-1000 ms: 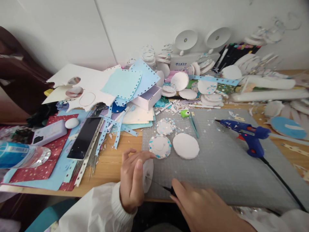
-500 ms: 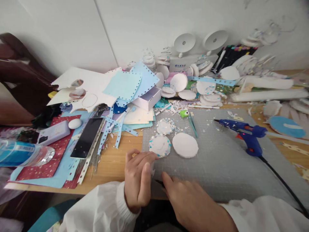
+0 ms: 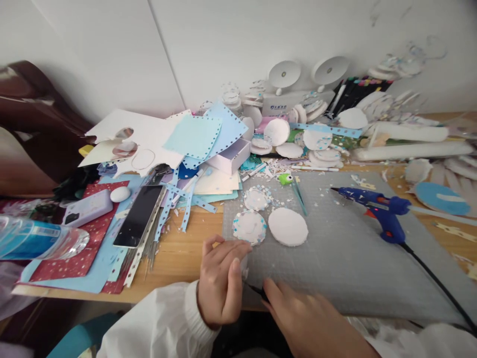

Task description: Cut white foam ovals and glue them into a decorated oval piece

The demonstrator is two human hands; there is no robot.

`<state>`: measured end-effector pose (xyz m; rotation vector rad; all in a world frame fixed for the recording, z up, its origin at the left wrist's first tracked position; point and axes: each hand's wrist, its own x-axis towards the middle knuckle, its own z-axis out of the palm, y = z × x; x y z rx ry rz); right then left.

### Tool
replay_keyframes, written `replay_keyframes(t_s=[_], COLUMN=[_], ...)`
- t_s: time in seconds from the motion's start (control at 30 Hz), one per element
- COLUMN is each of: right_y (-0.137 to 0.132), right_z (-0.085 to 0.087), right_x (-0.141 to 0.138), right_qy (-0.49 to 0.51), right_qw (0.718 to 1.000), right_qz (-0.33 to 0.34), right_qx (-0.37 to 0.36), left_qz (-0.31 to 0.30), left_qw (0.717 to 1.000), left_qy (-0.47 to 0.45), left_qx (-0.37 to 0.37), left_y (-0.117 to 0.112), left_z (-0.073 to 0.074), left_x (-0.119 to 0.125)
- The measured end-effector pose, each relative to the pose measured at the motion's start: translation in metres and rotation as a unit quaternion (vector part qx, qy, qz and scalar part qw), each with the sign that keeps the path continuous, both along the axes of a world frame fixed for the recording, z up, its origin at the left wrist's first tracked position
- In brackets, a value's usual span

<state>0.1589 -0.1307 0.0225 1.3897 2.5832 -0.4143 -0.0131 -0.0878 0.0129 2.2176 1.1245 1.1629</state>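
Observation:
My left hand (image 3: 223,283) is closed near the front edge of the grey cutting mat, its fingers bent together with the tips by the decorated disc. A small pale, see-through scrap (image 3: 245,272) shows beside its palm; what the fingers hold is mostly hidden. Wrapped round a dark pointed tool (image 3: 257,291) is my right hand (image 3: 309,313), somewhat blurred, with the tool's tip directed at my left hand. Beyond my hands lie a white disc edged with blue and white bits (image 3: 249,227), a plain white disc (image 3: 288,226) and a smaller decorated disc (image 3: 256,198).
A blue glue gun (image 3: 387,211) with its cord rests on the right of the cutting mat (image 3: 343,263). Tweezers (image 3: 299,196) lie behind the discs. Papers, a phone (image 3: 138,216) and a bottle (image 3: 40,238) occupy the left; white discs and scraps crowd the back.
Both hands appear slightly further right, and the whole view has shifted a little. More of the dark tool shows between the hands. The discs stay put on the mat.

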Motion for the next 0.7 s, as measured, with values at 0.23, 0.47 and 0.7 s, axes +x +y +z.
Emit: replay_keyframes(t_s=[0.23,0.47,0.7], right_y=[-0.001,-0.006,-0.016], right_z=[0.015,0.028,0.029], right_x=[0.018,0.032,0.04], right_qy=[0.043,0.112,0.152], right_qw=[0.998,0.993,0.988], right_qz=[0.021,-0.002,0.015], right_qx=[-0.044,-0.019,0.01], left_qz=[-0.085,-0.178,-0.191], left_qw=[0.989,0.949,0.942], left_qy=[-0.026,0.112,0.144], left_qx=[-0.116,-0.235,-0.234], left_y=[-0.003,-0.003,-0.016], left_z=[0.02,0.051,0.051], left_x=[-0.003,-0.02,-0.017])
